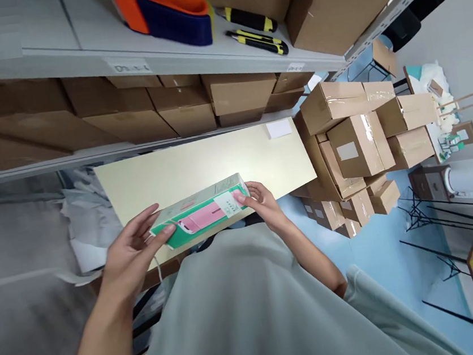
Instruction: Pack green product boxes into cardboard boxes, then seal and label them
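A long green-and-white product box [201,211] with a pink device printed on its front is held above a pale yellow tabletop [167,171]. My left hand [135,246] grips its left end, thumb on the printed front and fingers behind. At the other end, my right hand [261,202] is closed on the box, its thumb on a white label on the front face. The box tilts slightly, its right end higher. What is printed in small text cannot be read.
A shelf above the table carries an orange-and-blue tape dispenser [170,14] and yellow-black utility knives [258,39]. Cardboard boxes [186,106] line the level below. More cartons [358,143] are stacked to the right. A white paper [279,129] lies on the table, and plastic bags [84,212] sit at left.
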Tool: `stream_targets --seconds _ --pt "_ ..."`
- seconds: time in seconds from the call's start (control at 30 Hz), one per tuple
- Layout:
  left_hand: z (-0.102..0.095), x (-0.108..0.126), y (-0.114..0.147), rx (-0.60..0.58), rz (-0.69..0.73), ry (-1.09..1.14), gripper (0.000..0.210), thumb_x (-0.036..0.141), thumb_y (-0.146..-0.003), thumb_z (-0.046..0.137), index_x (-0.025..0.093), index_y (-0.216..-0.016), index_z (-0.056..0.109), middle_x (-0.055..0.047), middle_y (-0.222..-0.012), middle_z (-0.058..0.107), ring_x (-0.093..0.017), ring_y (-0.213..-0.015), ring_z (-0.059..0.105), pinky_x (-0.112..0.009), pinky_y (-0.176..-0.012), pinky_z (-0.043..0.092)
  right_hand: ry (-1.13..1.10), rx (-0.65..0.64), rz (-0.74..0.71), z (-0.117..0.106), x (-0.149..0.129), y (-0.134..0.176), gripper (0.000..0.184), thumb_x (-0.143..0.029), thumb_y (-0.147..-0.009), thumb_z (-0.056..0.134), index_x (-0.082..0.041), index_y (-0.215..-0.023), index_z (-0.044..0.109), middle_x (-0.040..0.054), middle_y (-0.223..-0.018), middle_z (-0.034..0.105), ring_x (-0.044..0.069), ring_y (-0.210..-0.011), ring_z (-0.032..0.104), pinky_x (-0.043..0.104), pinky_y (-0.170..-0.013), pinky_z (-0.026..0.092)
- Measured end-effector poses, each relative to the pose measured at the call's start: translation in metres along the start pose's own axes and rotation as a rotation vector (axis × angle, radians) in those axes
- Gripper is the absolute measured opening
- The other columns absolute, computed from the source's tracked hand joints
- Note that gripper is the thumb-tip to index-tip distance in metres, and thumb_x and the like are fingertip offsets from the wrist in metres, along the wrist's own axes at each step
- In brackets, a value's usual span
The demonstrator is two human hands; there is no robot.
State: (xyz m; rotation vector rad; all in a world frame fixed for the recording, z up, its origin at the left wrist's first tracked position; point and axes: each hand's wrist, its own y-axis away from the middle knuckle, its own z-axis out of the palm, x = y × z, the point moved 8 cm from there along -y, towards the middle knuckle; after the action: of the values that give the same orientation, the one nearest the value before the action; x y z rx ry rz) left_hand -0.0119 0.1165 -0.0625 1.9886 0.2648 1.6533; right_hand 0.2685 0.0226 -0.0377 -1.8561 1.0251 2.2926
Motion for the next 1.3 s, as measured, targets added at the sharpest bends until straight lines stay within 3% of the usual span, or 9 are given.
stream_targets --seconds 0.23,0.4,0.57,0.67,0.83,0.93,1.03,1.17,1.3 --pt "0.045 -0.002 -0.022 0.044 -0.079 -0.049 0.098 0.076 -0.054 0.098 0.035 -0.141 0.078 -0.003 -0.156 0.072 -0.04 -0.15 0.061 -0.052 -0.131 0.048 0.014 -0.068 0.166 -0.058 0.038 -0.018 0.073 -0.052 -0.06 0.108 -0.025 -0.117 0.071 0.0039 -0.114 0.079 0.025 -0.113 0.076 0.044 -0.109 0.063" --pt "0.091 -0.007 -0.038 0.012 -0.132 -0.098 0.091 0.073 -0.067 0.092 0.026 -0.143 0.075 -0.01 -0.147 0.076 -0.039 -0.146 0.063 -0.053 -0.13 0.049 -0.052 -0.039 0.202 -0.097 0.059 -0.037 0.067 -0.053 -0.066 0.105 -0.022 -0.118 0.076 0.0051 -0.114 0.081 0.026 -0.113 0.077 0.043 -0.11 0.061" --pt "0.131 0.006 -0.043 0.02 -0.085 -0.086 0.075 0.06 -0.081 0.087 0.021 -0.143 0.071 -0.017 -0.16 0.068 -0.036 -0.147 0.065 -0.052 -0.129 0.049 -0.137 -0.017 0.246 -0.142 0.082 -0.063 0.056 -0.054 -0.078 0.098 -0.02 -0.119 0.078 0.0072 -0.114 0.083 0.027 -0.117 0.077 0.043 -0.111 0.062" --pt "0.148 0.014 -0.04 0.008 -0.08 -0.118 0.057 0.052 -0.09 0.079 0.023 -0.139 0.073 -0.014 -0.161 0.068 -0.034 -0.147 0.065 -0.051 -0.13 0.048 -0.221 0.069 0.235 -0.18 0.095 -0.083 0.047 -0.048 -0.082 0.095 -0.021 -0.117 0.077 0.0069 -0.116 0.085 0.025 -0.121 0.077 0.041 -0.115 0.061" --pt "0.163 0.016 -0.038 -0.006 -0.099 -0.109 0.043 0.044 -0.094 0.075 0.023 -0.132 0.074 -0.014 -0.153 0.074 -0.031 -0.15 0.064 -0.051 -0.133 0.044 -0.303 0.358 0.309 -0.234 0.123 -0.102 0.033 -0.039 -0.088 0.088 -0.017 -0.11 0.075 0.0089 -0.118 0.084 0.02 -0.117 0.077 0.036 -0.117 0.058" --pt "0.169 0.013 -0.041 -0.019 -0.102 -0.097 0.041 0.042 -0.091 0.076 0.023 -0.127 0.075 -0.013 -0.149 0.077 -0.031 -0.149 0.065 -0.051 -0.134 0.043 -0.293 0.429 0.315 -0.242 0.134 -0.106 0.033 -0.038 -0.088 0.087 -0.016 -0.109 0.074 0.0083 -0.114 0.083 0.018 -0.112 0.077 0.035 -0.116 0.058" --pt "0.174 0.01 -0.043 -0.039 -0.101 -0.106 0.041 0.044 -0.09 0.077 0.023 -0.125 0.076 -0.013 -0.147 0.078 -0.032 -0.148 0.066 -0.052 -0.133 0.044 -0.295 0.416 0.315 -0.238 0.139 -0.106 0.038 -0.039 -0.086 0.09 -0.016 -0.112 0.074 0.007 -0.11 0.083 0.018 -0.109 0.077 0.036 -0.114 0.06" --pt "0.177 0.01 -0.045 -0.052 -0.103 -0.112 0.044 0.046 -0.09 0.078 0.023 -0.127 0.075 -0.013 -0.148 0.077 -0.032 -0.148 0.066 -0.051 -0.133 0.044 -0.295 0.336 0.329 -0.222 0.138 -0.1 0.037 -0.042 -0.089 0.09 -0.017 -0.111 0.075 0.0092 -0.119 0.083 0.02 -0.111 0.079 0.035 -0.111 0.061" --pt "0.17 0.011 -0.047 -0.023 -0.121 -0.02 0.058 0.049 -0.093 0.08 0.019 -0.141 0.068 -0.019 -0.162 0.066 -0.033 -0.149 0.064 -0.051 -0.131 0.047 -0.241 0.18 0.322 -0.195 0.123 -0.091 0.041 -0.049 -0.092 0.088 -0.018 -0.115 0.076 0.0108 -0.132 0.082 0.023 -0.118 0.08 0.035 -0.108 0.062"
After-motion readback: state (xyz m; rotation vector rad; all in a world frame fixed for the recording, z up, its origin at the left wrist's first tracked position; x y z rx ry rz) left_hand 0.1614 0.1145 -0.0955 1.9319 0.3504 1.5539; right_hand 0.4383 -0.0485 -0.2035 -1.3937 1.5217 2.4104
